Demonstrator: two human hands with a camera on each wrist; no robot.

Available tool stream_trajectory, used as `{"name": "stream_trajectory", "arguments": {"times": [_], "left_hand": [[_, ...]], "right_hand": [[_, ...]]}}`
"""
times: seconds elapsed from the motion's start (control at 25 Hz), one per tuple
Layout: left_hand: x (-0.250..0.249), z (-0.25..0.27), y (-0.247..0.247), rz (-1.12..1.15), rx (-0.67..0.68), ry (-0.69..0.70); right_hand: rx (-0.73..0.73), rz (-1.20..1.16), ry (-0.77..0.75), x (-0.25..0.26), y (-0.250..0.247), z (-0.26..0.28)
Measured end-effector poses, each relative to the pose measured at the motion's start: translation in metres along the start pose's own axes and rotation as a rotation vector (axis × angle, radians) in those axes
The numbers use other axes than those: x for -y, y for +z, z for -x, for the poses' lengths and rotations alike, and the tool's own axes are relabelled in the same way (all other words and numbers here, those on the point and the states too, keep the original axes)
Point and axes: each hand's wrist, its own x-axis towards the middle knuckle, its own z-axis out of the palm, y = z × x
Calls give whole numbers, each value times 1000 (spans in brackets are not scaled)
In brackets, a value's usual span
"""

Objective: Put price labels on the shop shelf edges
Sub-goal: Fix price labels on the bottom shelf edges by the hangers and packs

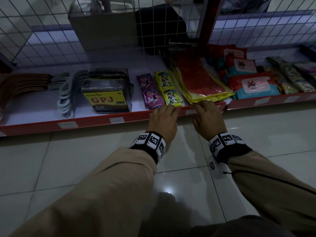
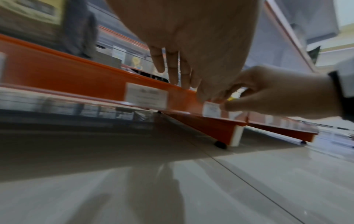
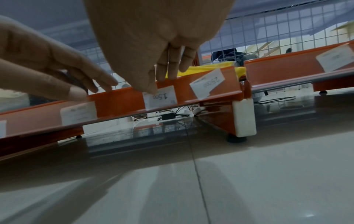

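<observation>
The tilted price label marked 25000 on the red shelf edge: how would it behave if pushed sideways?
The 25000 label looks like thin paper, so probably light and floppy. It sits crooked in the shelf edge strip, so likely loose and apt to slide or crumple rather than stay square.

The head camera looks down and forward over both forearms at the bottom shelf's red edge strip (image 1: 95, 119), the tiled floor (image 1: 85, 159) beneath. Each wrist camera sits low near the floor, looking up along its palm at that strip, very close. All three share the strip and the label marked 1500 (image 3: 160, 97).
</observation>
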Motion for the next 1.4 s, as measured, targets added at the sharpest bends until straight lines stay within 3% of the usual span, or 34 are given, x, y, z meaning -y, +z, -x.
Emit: {"name": "stream_trajectory", "arguments": {"times": [0.28, 0.64, 0.76, 0.92, 1.04, 1.24, 1.4], "left_hand": [[-14, -7, 11, -2, -21, -30], [-13, -11, 19, 100, -59, -40], [-9, -14, 17, 204, -81, -48], [-3, -20, 15, 464, -156, -132], [-3, -23, 13, 552, -173, -195], [0, -23, 16, 554, -169, -183], [0, -23, 17, 531, -180, -184]], "right_hand": [[-84, -57, -85, -10, 8, 4], [13, 33, -57, -8, 6, -2], [-47, -190, -35, -10, 1, -7], [-127, -837, 287, -4, -3, -16], [-87, -1081, 405, 1, -2, -17], [-8, -1112, 407, 4, 5, -15], [-59, -949, 266, -3, 3, -15]]}}
